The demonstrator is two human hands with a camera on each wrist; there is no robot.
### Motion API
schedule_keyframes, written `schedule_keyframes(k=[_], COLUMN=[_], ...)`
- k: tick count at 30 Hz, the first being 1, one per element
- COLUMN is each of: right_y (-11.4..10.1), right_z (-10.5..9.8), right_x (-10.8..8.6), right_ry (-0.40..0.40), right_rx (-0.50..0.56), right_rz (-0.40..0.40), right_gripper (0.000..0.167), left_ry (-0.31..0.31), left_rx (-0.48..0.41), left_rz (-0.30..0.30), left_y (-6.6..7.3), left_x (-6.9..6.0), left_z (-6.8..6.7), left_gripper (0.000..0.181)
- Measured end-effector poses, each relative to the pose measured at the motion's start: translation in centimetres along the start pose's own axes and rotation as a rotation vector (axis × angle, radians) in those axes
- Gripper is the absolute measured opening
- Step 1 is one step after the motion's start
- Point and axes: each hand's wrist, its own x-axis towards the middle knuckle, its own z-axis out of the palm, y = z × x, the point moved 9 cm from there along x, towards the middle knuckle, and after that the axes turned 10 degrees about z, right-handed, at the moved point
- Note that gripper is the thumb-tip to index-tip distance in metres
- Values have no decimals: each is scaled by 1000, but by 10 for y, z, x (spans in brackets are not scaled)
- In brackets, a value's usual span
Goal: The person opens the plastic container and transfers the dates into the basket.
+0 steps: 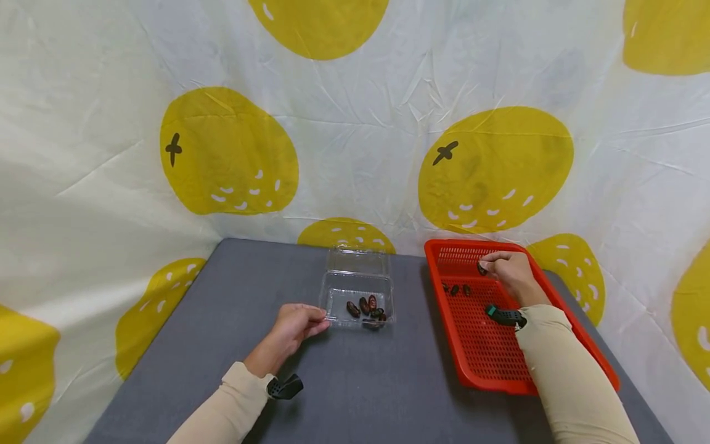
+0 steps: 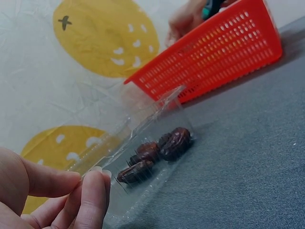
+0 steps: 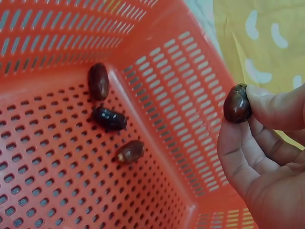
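Note:
Between thumb and fingers my right hand (image 1: 513,274) pinches a dark brown date (image 3: 237,104), held above the red plastic basket (image 1: 466,376). Three more dates lie on the basket's perforated floor, among them a black shiny one (image 3: 109,119) and a small brown one (image 3: 130,151). My left hand (image 1: 296,324) pinches the near left corner of a clear plastic clamshell box (image 1: 336,302). Several wrinkled dates (image 2: 175,143) lie toward the right side of that box. Its lid (image 1: 359,260) is tipped back, away from me.
The box and the basket stand on a grey table (image 1: 238,296), the basket to the right of the box. A white cloth (image 1: 360,154) with yellow fruit prints hangs behind the table and along its sides. Each wrist wears a black strap (image 1: 285,387).

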Motion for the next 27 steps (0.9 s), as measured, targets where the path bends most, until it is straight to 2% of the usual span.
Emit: schedule_keyframes(k=[9, 16, 27], right_y=[15, 23, 33], right_z=[-4, -9, -8], right_x=[6, 13, 19], right_ry=[31, 43, 51], right_rx=[-3, 0, -13], right_rz=[38, 46, 50], right_gripper=[39, 36, 36], left_ry=[-11, -12, -6], left_rx=[4, -1, 1], left_rz=[-8, 19, 13], left_y=[-1, 2, 0], left_x=[-1, 2, 2], left_z=[0, -1, -1], left_gripper=[23, 22, 21])
